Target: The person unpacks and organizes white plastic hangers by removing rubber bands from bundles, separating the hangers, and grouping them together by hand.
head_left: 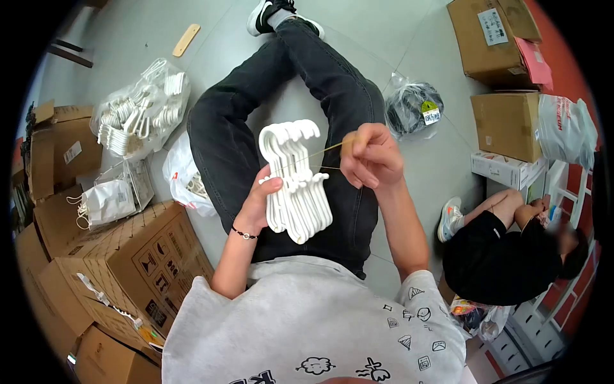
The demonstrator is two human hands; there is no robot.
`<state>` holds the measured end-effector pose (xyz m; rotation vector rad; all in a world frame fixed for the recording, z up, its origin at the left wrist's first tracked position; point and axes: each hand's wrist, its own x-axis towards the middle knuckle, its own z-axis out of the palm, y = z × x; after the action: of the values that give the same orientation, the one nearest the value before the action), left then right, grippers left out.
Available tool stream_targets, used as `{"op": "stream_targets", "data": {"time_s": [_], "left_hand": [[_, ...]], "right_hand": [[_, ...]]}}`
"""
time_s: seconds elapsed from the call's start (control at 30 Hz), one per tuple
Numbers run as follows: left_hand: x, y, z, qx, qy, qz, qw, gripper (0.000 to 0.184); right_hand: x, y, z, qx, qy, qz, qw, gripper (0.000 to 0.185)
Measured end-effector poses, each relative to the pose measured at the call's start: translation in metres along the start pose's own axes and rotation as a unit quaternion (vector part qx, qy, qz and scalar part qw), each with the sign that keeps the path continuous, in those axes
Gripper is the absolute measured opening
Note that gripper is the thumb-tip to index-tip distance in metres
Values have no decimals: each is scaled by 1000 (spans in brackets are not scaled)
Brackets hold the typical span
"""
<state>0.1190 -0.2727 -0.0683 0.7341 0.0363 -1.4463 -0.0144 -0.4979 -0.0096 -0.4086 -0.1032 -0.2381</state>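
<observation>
A bundle of small white plastic hangers (297, 205) is held up above my lap, hooks at the top. My left hand (257, 200) grips the bundle by its left side, thumb across the front. A thin yellowish rubber band (323, 152) runs from around the hanger necks to my right hand (373, 157). The fingers of my right hand are pinched on the band and hold it stretched out to the right, apart from the hangers. Part of the band is hidden behind the hangers.
A clear bag of white hangers (142, 112) lies on the left floor, near a white plastic bag (188, 176). Cardboard boxes (150, 262) stand at left and more boxes (505, 125) at right. A wrapped black bundle (412, 109) lies right of my knee. Another person (505, 256) sits at right.
</observation>
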Motion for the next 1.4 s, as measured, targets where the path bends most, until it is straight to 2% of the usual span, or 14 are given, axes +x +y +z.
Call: {"op": "stream_targets", "data": {"time_s": [0.2,0.27,0.33,0.4,0.47,0.57,0.7,0.77,0.83,0.93,1.03,1.2,1.33,1.4], "left_hand": [[3,-9,13,-17,-22,-7,1000,66],[0,-15,7,12,-19,-13,1000,65],[-1,-18,10,-15,2,14,1000,64],[3,-16,19,-24,57,82,995,64],[6,2,45,3,89,148,985,61],[10,6,54,292,120,276,908,64],[15,6,52,355,117,286,882,72],[10,15,46,569,75,313,757,79],[7,22,42,605,61,296,737,83],[0,33,34,682,39,262,681,90],[-3,51,40,817,-35,239,523,96],[6,45,46,820,-74,218,524,99],[3,46,54,787,-102,196,575,102],[2,44,55,785,-119,178,582,104]], "right_hand": [[22,27,0,-52,55,-121,990,37],[35,26,4,-346,140,-213,903,50],[32,29,19,-413,167,-180,877,68],[26,34,17,-598,133,-198,765,74],[21,42,18,-582,158,-190,775,86],[21,54,25,-478,232,-138,836,111],[17,44,24,-506,226,-115,825,110],[11,33,29,-551,214,-27,806,102],[11,32,24,-716,135,-70,682,86],[8,23,37,-774,94,-1,626,74],[5,25,35,-824,50,47,563,56],[18,9,42,-877,-46,194,438,43],[39,-13,38,-849,-64,237,468,41],[52,-25,25,-747,-95,379,539,43]]}}
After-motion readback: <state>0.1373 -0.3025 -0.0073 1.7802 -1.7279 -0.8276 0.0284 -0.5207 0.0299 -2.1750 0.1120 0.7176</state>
